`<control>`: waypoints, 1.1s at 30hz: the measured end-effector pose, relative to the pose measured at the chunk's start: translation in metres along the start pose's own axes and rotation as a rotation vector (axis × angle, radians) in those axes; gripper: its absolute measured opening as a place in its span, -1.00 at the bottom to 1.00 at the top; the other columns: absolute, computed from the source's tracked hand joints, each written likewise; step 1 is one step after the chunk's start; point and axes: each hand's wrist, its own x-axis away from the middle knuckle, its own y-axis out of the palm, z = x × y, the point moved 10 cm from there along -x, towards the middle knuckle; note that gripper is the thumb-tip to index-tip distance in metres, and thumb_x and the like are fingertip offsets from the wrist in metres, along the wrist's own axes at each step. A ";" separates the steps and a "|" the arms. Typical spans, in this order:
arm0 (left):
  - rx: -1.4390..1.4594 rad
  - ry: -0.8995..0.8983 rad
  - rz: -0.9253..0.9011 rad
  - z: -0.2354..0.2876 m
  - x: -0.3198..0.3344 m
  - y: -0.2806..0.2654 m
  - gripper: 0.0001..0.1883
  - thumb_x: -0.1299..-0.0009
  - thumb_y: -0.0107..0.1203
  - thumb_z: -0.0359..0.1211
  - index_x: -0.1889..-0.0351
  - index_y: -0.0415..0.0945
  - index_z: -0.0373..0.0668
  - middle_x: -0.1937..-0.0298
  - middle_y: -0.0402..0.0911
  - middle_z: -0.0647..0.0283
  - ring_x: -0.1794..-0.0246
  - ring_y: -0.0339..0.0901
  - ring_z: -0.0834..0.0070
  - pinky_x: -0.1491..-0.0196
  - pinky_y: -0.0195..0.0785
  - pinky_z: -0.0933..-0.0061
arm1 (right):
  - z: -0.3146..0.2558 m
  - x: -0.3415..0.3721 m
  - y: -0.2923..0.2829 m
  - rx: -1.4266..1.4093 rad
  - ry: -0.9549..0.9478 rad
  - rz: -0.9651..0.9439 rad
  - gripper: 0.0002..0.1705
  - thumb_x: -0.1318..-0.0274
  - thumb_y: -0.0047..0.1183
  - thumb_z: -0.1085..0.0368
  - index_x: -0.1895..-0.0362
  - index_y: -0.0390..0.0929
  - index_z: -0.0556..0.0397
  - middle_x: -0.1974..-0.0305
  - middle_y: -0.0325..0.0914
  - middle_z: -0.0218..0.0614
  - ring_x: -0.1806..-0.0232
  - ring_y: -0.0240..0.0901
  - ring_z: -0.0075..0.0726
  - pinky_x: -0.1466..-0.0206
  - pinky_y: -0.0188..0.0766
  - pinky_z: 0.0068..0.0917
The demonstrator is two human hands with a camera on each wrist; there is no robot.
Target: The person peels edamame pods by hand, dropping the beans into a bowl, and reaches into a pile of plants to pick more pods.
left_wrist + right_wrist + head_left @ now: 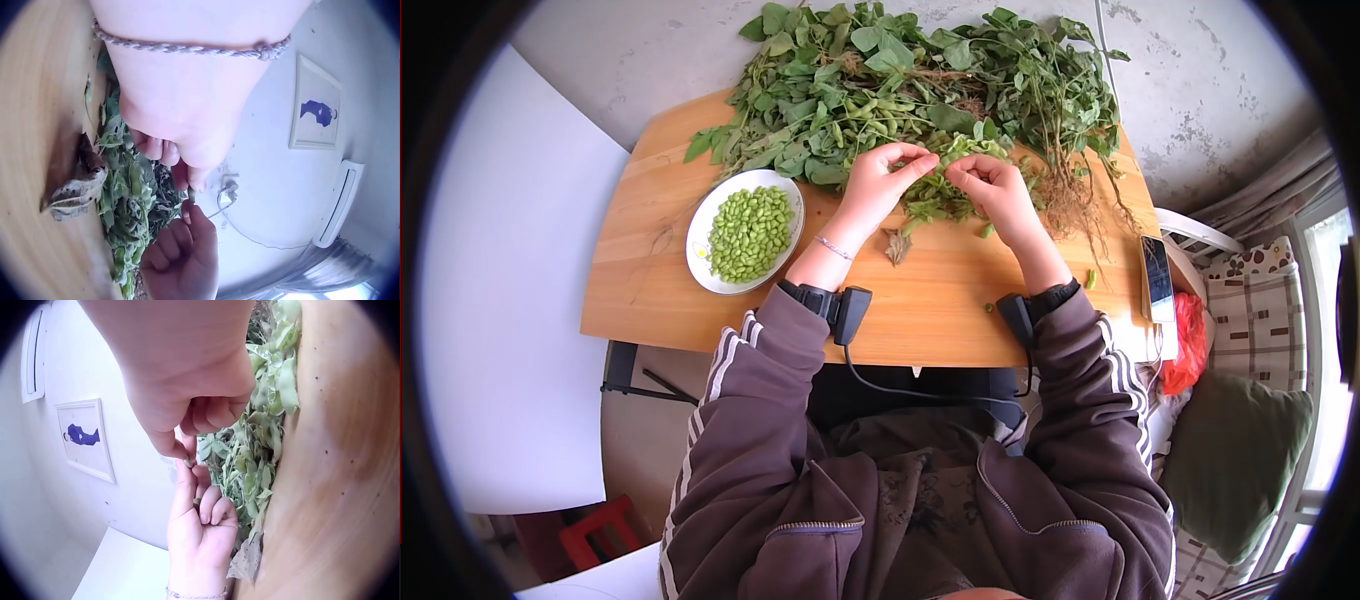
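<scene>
Above the pile's front edge, my left hand (878,188) and right hand (1000,198) meet fingertip to fingertip. Between them is a small green bean pod (192,195), pinched by thumb and finger on both sides; the fingertips hide most of it. A small yellowish-green bit (197,502) shows among the left hand's curled fingers. Beneath the hands lies a heap of green pods and pod shells (935,200). On the left, a white oval dish (696,262) holds many shelled green beans (750,235).
Uprooted leafy bean plants (880,90) cover the back of the wooden table (880,320), their roots (1070,205) trailing right. A dry leaf (897,246) lies near the left wrist. A loose pod (1091,280) sits by the right wrist. A phone (1157,278) stands at the right edge.
</scene>
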 end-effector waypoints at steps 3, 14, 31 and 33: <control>0.054 -0.031 -0.022 -0.003 0.000 0.002 -0.72 -0.37 0.32 -0.24 0.14 0.66 -0.27 0.29 0.69 0.35 0.25 0.58 0.67 0.20 0.38 0.64 | 0.007 0.000 0.000 -0.081 0.027 -0.027 -0.73 -0.20 0.26 0.17 0.20 0.65 0.12 0.53 0.42 -0.66 0.61 0.09 -0.80 0.57 -0.03 -0.69; 0.344 -0.178 -0.086 -0.021 0.003 0.015 -0.68 -0.40 0.30 -0.23 0.06 0.61 -0.29 0.46 0.52 0.51 0.62 0.14 0.80 0.56 -0.02 0.67 | 0.009 0.001 0.012 -0.190 0.032 -0.108 -0.72 -0.29 0.17 0.18 0.13 0.55 0.14 0.60 0.21 -0.71 0.65 -0.05 -0.78 0.60 -0.15 -0.66; 0.167 -0.026 -0.025 -0.005 0.001 0.007 -0.78 -0.38 0.30 -0.27 0.14 0.65 -0.21 0.32 0.64 0.42 0.49 0.30 0.79 0.44 0.13 0.69 | 0.005 0.001 0.010 -0.059 0.037 -0.063 -0.75 -0.32 0.11 0.17 0.15 0.56 0.11 0.54 0.36 -0.61 0.59 0.11 -0.74 0.54 0.04 -0.67; 0.121 0.009 -0.027 0.001 0.003 0.008 -0.79 -0.38 0.30 -0.31 0.16 0.66 -0.26 0.25 0.69 0.33 0.33 0.55 0.69 0.27 0.41 0.64 | 0.002 -0.002 0.011 0.138 -0.055 -0.067 -0.74 -0.34 0.09 0.15 0.17 0.59 0.11 0.52 0.39 -0.61 0.53 0.18 -0.72 0.47 0.13 -0.65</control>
